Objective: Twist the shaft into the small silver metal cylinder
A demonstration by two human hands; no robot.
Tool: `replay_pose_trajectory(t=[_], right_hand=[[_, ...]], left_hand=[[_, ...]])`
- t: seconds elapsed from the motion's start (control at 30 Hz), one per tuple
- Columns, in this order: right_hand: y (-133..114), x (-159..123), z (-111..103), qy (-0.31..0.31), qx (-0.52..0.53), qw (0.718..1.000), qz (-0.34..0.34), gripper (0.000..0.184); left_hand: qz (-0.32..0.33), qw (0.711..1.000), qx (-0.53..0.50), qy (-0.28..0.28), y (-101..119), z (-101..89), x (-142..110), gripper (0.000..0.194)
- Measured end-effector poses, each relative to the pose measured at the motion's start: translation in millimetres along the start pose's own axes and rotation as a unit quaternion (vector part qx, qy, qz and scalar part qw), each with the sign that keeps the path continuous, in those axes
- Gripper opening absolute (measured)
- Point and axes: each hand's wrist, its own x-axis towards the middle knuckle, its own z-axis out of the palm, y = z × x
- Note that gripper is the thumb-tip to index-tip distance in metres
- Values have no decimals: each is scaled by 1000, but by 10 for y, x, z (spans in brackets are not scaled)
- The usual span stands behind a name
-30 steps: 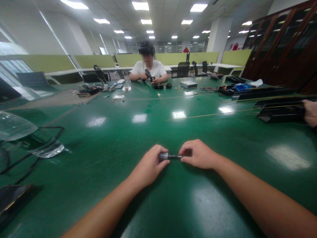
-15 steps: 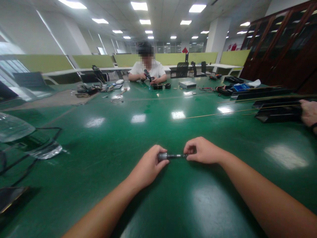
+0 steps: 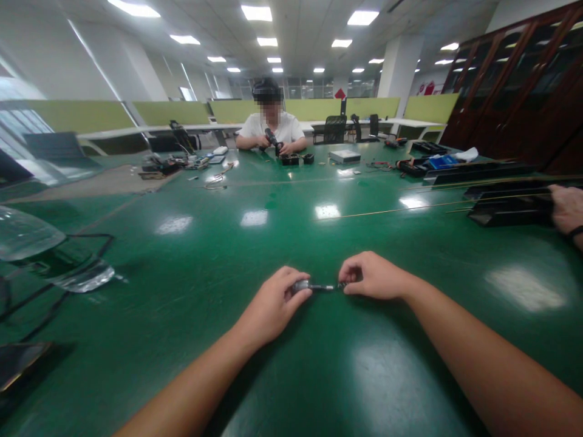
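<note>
My left hand grips the thick grey handle of what looks like a screwdriver, between thumb and fingers. Its thin dark shaft, lighter at the tip, points right, low over the green table. Facing it, my right hand pinches a small dark piece between thumb and forefinger. That piece is too small to name. A narrow gap parts the shaft's tip from it. The rest of the handle is hidden in my left palm.
A clear plastic bottle lies at left among black cables. Black channels and thin rods lie at right, near another person's hand. Across the green table, a co-worker holds a dark tool by small black boxes.
The screwdriver's tip has drawn back slightly left, opening a gap from the small dark piece. The handle has turned a little in my left hand. My right hand stays nearly still.
</note>
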Motion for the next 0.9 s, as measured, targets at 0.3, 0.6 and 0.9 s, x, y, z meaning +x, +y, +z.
replay_pose_trajectory(t=[0.3,0.6,0.9], right_hand=[[7,5,18,2,3,1000,-14,15],[-105,92,277,48,-1,997,-65,13],[-229,185,525,107,-58,983,-135,11]], left_hand=[[1,1000,12,7,6,4,10,24],[10,1000,19,-5,-5,11,19,24],[8,1000,18,-10,18,17,15,24]])
